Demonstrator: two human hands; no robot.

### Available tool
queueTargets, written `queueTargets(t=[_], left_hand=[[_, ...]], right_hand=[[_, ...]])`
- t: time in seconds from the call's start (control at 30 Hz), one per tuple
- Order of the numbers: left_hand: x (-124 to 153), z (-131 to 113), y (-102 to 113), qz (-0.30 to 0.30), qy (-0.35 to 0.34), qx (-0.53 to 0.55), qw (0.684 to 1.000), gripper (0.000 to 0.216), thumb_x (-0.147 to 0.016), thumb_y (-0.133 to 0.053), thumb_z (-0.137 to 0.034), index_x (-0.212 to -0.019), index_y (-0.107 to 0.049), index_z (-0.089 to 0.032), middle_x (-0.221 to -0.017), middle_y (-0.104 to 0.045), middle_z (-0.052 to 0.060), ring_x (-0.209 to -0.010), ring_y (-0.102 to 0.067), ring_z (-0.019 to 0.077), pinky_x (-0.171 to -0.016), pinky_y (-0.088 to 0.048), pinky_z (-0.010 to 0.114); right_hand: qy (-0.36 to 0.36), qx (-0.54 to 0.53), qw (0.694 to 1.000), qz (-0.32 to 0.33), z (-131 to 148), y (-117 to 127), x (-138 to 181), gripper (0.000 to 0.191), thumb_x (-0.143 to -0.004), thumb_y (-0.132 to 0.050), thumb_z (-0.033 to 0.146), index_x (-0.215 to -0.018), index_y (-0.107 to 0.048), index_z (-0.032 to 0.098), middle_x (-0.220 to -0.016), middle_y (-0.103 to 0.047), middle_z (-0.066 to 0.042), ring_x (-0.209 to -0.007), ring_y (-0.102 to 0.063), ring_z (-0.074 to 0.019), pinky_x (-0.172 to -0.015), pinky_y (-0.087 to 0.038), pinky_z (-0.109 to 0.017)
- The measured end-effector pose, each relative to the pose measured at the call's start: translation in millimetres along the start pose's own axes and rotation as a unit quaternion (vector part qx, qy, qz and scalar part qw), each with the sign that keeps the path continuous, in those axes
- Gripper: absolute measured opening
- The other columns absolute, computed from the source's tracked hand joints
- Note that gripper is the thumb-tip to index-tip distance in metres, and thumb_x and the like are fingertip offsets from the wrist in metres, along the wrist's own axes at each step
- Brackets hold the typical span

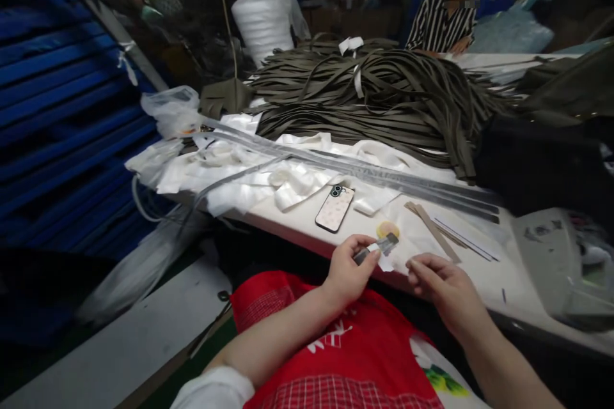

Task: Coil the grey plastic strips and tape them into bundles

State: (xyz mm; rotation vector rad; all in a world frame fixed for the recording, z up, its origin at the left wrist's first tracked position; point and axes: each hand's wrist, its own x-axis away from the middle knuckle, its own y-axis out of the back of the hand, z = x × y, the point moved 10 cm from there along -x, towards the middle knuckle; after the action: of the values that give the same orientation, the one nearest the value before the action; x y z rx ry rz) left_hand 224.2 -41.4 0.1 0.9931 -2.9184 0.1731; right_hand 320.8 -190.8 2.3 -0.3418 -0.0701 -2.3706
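My left hand [349,273] is closed on a small dark grey piece [389,241], pinched between thumb and fingers just over the table's front edge; its kind is not clear. A white scrap [386,263] shows right beside that piece. Just to the right, my right hand [444,287] has its thumb and fingertips pressed together, and whatever may be between them is too small to make out. Behind the grey piece lies a round yellowish roll or disc [387,228]. A phone in a patterned case [334,209] lies to the left, camera side up.
Long grey strips [364,169] cross the table over white fabric [230,169]. Behind them is a large heap of olive straps [384,77]. Brown strips [439,230] and a pale container [551,255] are at right. A person in a striped shirt [434,22] sits across.
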Motion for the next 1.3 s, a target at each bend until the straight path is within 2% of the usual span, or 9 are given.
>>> queueTargets(t=[0.07, 0.17, 0.5, 0.63, 0.77, 0.87, 1.03, 1.17, 1.3], left_hand=[[2.9, -3.9, 5.9, -0.016, -0.01, -0.007, 1.0, 0.031, -0.082, -0.065, -0.038, -0.1, -0.062, -0.014, -0.076, -0.065, 0.003, -0.062, -0.054, 0.01, -0.059, -0.043, 0.02], [6.1, -3.8, 14.4, -0.035, -0.01, -0.005, 0.999, 0.033, -0.082, -0.066, -0.04, -0.101, -0.062, -0.013, -0.079, -0.067, 0.005, -0.065, -0.057, 0.0115, -0.061, -0.045, 0.021], [9.8, 11.5, 12.6, -0.047, 0.071, 0.122, 0.989, 0.045, -0.073, -0.072, -0.05, -0.099, -0.06, -0.014, -0.072, -0.061, 0.0, -0.058, -0.052, 0.0084, -0.053, -0.044, 0.019], [8.1, 1.3, 14.8, -0.048, 0.04, 0.057, 0.996, 0.043, -0.07, -0.077, -0.043, -0.098, -0.06, -0.014, -0.079, -0.065, 0.003, -0.064, -0.057, 0.0097, -0.059, -0.047, 0.02], [9.3, -7.9, 22.2, -0.072, 0.012, 0.007, 0.997, 0.038, -0.077, -0.071, -0.04, -0.103, -0.06, -0.015, -0.081, -0.068, 0.004, -0.064, -0.06, 0.0116, -0.06, -0.051, 0.022], [16.3, -33.4, 22.4, -0.077, -0.075, -0.1, 0.989, 0.031, -0.08, -0.068, -0.038, -0.102, -0.063, -0.017, -0.087, -0.07, 0.007, -0.071, -0.064, 0.0161, -0.069, -0.054, 0.028], [40.1, -77.7, 0.9, -0.041, -0.284, -0.257, 0.923, 0.026, -0.083, -0.065, -0.029, -0.107, -0.062, -0.019, -0.1, -0.07, 0.01, -0.092, -0.066, 0.0223, -0.088, -0.052, 0.037], [46.9, -81.3, -3.2, -0.043, -0.332, -0.296, 0.895, 0.032, -0.084, -0.064, -0.03, -0.114, -0.058, -0.021, -0.108, -0.065, 0.011, -0.098, -0.064, 0.0229, -0.086, -0.054, 0.037], [48.8, -83.8, 0.9, -0.057, -0.355, -0.313, 0.879, 0.034, -0.083, -0.065, -0.029, -0.116, -0.057, -0.023, -0.139, -0.043, 0.015, -0.085, -0.066, 0.0155, -0.087, -0.054, 0.035]], right_hand=[[-0.008, -0.018, 0.999, 0.049, -3.8, -30.9, -2.2, 0.031, -0.076, -0.073, 0.046, -0.077, -0.066, 0.016, -0.063, -0.062, -0.001, -0.054, -0.052, -0.0107, -0.052, -0.042, -0.021], [-0.022, -0.011, 0.996, 0.08, -11.8, -50.2, -6.0, 0.034, -0.075, -0.074, 0.048, -0.074, -0.065, 0.015, -0.061, -0.061, -0.001, -0.053, -0.05, -0.0101, -0.051, -0.04, -0.022], [-0.066, -0.008, 0.993, 0.101, -29.3, -63.1, -20.9, 0.04, -0.071, -0.075, 0.053, -0.068, -0.065, 0.014, -0.056, -0.06, -0.001, -0.049, -0.047, -0.0087, -0.046, -0.037, -0.02], [-0.053, 0.007, 0.992, 0.113, -27.7, -64.7, -25.6, 0.042, -0.073, -0.073, 0.054, -0.064, -0.064, 0.014, -0.057, -0.062, -0.002, -0.049, -0.049, -0.0092, -0.048, -0.04, -0.021], [-0.038, -0.016, 0.988, 0.149, -20.7, -73.6, -26.4, 0.034, -0.073, -0.076, 0.047, -0.081, -0.072, 0.015, -0.077, -0.07, -0.005, -0.066, -0.06, -0.0139, -0.066, -0.05, -0.025], [-0.043, -0.058, 0.987, 0.145, -17.4, -76.9, -27.9, 0.031, -0.069, -0.079, 0.042, -0.086, -0.073, 0.017, -0.076, -0.07, -0.004, -0.069, -0.062, -0.0173, -0.07, -0.052, -0.029], [-0.031, -0.064, 0.992, 0.108, -13.3, -75.4, -34.6, 0.021, -0.059, -0.082, 0.032, -0.069, -0.073, 0.017, -0.064, -0.068, -0.002, -0.063, -0.06, -0.0198, -0.06, -0.05, -0.029], [-0.033, -0.08, 0.993, 0.085, -7.5, -71.3, -33.1, 0.016, -0.052, -0.082, 0.022, -0.062, -0.071, 0.016, -0.061, -0.067, -0.001, -0.059, -0.057, -0.0172, -0.056, -0.047, -0.026], [-0.088, -0.19, 0.967, 0.148, -4.0, -80.8, -19.7, 0.02, -0.059, -0.075, 0.024, -0.079, -0.074, 0.019, -0.079, -0.071, -0.005, -0.075, -0.063, -0.021, -0.074, -0.051, -0.032]])
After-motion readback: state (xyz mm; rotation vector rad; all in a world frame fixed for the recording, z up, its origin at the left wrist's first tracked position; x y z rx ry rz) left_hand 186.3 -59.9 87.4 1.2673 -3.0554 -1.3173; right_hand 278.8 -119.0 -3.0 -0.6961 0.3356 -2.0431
